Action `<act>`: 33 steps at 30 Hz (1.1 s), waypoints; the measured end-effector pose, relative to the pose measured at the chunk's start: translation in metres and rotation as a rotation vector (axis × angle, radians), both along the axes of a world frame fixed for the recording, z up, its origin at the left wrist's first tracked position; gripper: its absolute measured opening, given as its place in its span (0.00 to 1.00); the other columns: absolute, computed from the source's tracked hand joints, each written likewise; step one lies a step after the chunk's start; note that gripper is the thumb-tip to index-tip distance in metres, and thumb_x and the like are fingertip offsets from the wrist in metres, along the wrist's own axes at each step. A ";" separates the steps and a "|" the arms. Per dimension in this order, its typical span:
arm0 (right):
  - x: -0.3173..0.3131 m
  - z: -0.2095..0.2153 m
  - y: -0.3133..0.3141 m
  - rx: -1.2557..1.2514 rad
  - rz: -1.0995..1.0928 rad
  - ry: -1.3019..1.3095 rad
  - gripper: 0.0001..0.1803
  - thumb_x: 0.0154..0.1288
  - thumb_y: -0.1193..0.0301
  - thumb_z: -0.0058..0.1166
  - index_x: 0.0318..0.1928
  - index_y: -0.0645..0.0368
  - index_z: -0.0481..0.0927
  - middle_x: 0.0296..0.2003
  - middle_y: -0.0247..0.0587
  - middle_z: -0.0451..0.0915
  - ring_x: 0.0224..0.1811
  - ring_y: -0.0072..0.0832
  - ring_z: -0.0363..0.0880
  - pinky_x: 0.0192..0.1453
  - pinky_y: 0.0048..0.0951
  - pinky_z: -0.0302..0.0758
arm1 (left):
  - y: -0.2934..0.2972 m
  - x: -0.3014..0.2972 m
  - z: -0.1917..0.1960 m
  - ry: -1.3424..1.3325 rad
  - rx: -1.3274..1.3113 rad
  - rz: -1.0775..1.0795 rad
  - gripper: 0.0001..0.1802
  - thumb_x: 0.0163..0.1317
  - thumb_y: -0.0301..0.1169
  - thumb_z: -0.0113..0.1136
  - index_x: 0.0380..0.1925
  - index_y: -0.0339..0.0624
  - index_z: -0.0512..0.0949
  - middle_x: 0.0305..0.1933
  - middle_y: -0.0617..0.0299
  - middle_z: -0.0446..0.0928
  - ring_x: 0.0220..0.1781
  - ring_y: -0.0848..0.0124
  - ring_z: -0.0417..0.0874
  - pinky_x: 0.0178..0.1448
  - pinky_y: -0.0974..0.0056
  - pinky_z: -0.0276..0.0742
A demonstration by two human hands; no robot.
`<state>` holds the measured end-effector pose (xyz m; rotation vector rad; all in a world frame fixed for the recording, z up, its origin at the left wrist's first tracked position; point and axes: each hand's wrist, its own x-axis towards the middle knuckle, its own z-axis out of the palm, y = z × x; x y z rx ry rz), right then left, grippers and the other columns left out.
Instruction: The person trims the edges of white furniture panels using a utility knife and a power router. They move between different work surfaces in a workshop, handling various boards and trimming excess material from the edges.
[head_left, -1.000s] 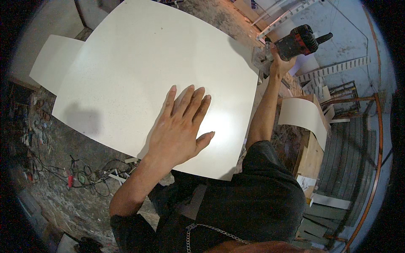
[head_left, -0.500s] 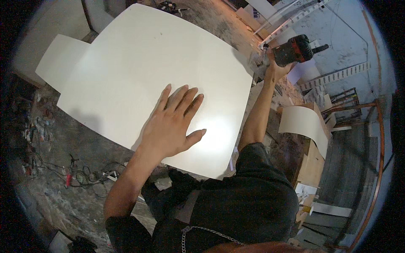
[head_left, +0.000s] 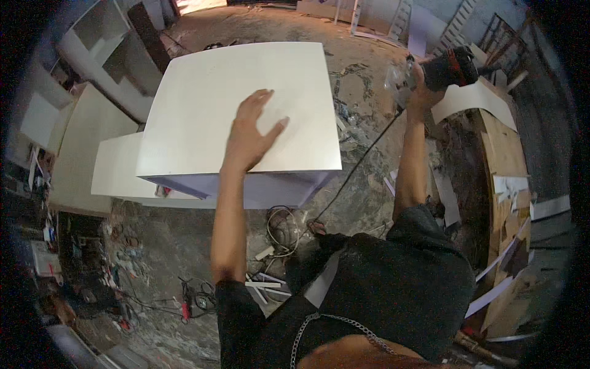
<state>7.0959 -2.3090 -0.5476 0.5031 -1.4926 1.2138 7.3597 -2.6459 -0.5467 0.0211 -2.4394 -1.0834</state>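
Holding nothing in the left hand [head_left: 249, 132], with thumb wide of the close-set fingers, over the smooth top of a white box-shaped unit [head_left: 196, 111]. Gripping a black-and-red power tool [head_left: 452, 69] in the right hand [head_left: 424, 93], well right of those fingers, apart from the unit. Already covered on top; impossible to judge anything left unfinished. Backed, beyond the fingertips, by a stained floor [head_left: 246, 27]; flanked on their left by a pale panel [head_left: 92, 138], far right by a curved white sheet [head_left: 473, 99].

gap rt of box [head_left: 196, 117], cord [head_left: 369, 150] across
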 end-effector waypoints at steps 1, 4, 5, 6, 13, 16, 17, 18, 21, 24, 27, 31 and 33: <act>0.004 -0.014 0.031 -0.323 0.340 -0.209 0.34 0.64 0.70 0.70 0.66 0.62 0.67 0.56 0.44 0.77 0.61 0.36 0.75 0.69 0.43 0.76 | 0.008 0.008 0.004 0.085 0.083 0.066 0.32 0.64 0.41 0.69 0.66 0.47 0.74 0.70 0.50 0.71 0.71 0.58 0.73 0.68 0.53 0.78; 0.080 -0.028 0.070 -0.441 0.254 -0.444 0.28 0.64 0.70 0.68 0.61 0.66 0.73 0.61 0.48 0.75 0.60 0.38 0.78 0.68 0.42 0.75 | 0.063 0.083 -0.024 0.371 0.309 -0.026 0.20 0.65 0.36 0.65 0.55 0.40 0.81 0.50 0.52 0.84 0.53 0.61 0.86 0.58 0.55 0.84; 0.074 -0.036 0.107 -0.460 0.165 -0.336 0.27 0.62 0.71 0.69 0.59 0.66 0.76 0.62 0.49 0.76 0.59 0.38 0.79 0.67 0.42 0.76 | 0.098 0.105 -0.045 0.439 0.514 -0.165 0.16 0.65 0.33 0.64 0.50 0.38 0.83 0.43 0.53 0.86 0.45 0.63 0.89 0.52 0.57 0.86; 0.066 -0.051 0.143 -0.508 0.227 -0.380 0.26 0.61 0.72 0.69 0.57 0.67 0.77 0.60 0.48 0.77 0.58 0.38 0.79 0.66 0.42 0.76 | 0.141 0.122 -0.068 0.213 0.504 -0.094 0.12 0.66 0.30 0.63 0.45 0.36 0.84 0.38 0.54 0.87 0.38 0.67 0.89 0.44 0.61 0.86; -0.024 -0.106 0.310 -0.807 0.768 -0.621 0.27 0.64 0.60 0.63 0.57 0.66 0.79 0.56 0.47 0.81 0.55 0.42 0.81 0.61 0.47 0.78 | 0.379 -0.004 -0.384 -0.370 0.050 -0.088 0.67 0.43 0.68 0.75 0.75 0.38 0.59 0.73 0.34 0.65 0.75 0.45 0.67 0.76 0.38 0.61; -0.081 -0.090 0.417 -0.852 0.944 -0.644 0.29 0.66 0.55 0.57 0.58 0.66 0.77 0.54 0.50 0.81 0.55 0.49 0.81 0.60 0.52 0.77 | 0.479 -0.105 -0.424 -0.860 -0.020 -0.340 0.62 0.47 0.69 0.72 0.72 0.36 0.64 0.69 0.34 0.70 0.71 0.41 0.71 0.74 0.44 0.65; -0.113 -0.101 0.458 -0.874 1.059 -0.657 0.29 0.67 0.55 0.57 0.58 0.66 0.77 0.54 0.51 0.81 0.55 0.49 0.81 0.60 0.53 0.77 | 0.514 -0.129 -0.423 -1.089 0.091 -0.410 0.58 0.50 0.68 0.69 0.69 0.34 0.68 0.66 0.35 0.72 0.69 0.41 0.73 0.72 0.47 0.68; -0.146 -0.112 0.501 -0.912 1.165 -0.672 0.29 0.67 0.54 0.56 0.58 0.66 0.77 0.53 0.52 0.81 0.55 0.50 0.81 0.60 0.53 0.77 | 0.549 -0.155 -0.436 -1.086 0.108 -0.381 0.58 0.50 0.68 0.69 0.69 0.34 0.68 0.66 0.35 0.72 0.69 0.41 0.73 0.72 0.47 0.68; -0.215 -0.096 0.547 -0.616 1.261 -0.559 0.29 0.72 0.54 0.51 0.61 0.66 0.74 0.57 0.60 0.80 0.55 0.49 0.82 0.62 0.50 0.78 | 0.619 -0.202 -0.472 -1.003 0.212 -0.385 0.45 0.58 0.67 0.63 0.59 0.36 0.77 0.55 0.40 0.81 0.58 0.45 0.81 0.60 0.50 0.76; -0.271 -0.082 0.579 -0.525 1.048 -0.559 0.30 0.67 0.52 0.52 0.55 0.67 0.78 0.50 0.59 0.81 0.52 0.53 0.83 0.58 0.53 0.79 | 0.664 -0.247 -0.474 -0.979 0.158 -0.487 0.35 0.64 0.63 0.59 0.50 0.40 0.81 0.43 0.47 0.85 0.46 0.49 0.86 0.48 0.51 0.79; -0.328 -0.062 0.628 -0.521 0.951 -0.560 0.32 0.72 0.51 0.48 0.63 0.66 0.74 0.59 0.61 0.79 0.57 0.54 0.81 0.63 0.57 0.77 | 0.671 -0.290 -0.459 -0.663 0.258 -0.374 0.25 0.67 0.53 0.58 0.49 0.44 0.82 0.40 0.46 0.84 0.43 0.48 0.86 0.46 0.48 0.80; -0.416 -0.048 0.653 -0.415 1.024 -0.521 0.32 0.70 0.52 0.49 0.62 0.66 0.74 0.57 0.60 0.79 0.56 0.54 0.81 0.63 0.56 0.77 | 0.668 -0.329 -0.492 -0.642 0.118 -0.234 0.20 0.72 0.47 0.51 0.49 0.45 0.82 0.48 0.42 0.83 0.51 0.40 0.82 0.55 0.43 0.77; -0.438 -0.030 0.648 -0.395 1.005 -0.498 0.31 0.70 0.53 0.50 0.62 0.67 0.74 0.57 0.60 0.79 0.56 0.53 0.81 0.63 0.55 0.77 | 0.660 -0.354 -0.483 -0.616 0.088 -0.264 0.20 0.73 0.47 0.50 0.49 0.45 0.82 0.48 0.42 0.83 0.51 0.41 0.83 0.54 0.42 0.77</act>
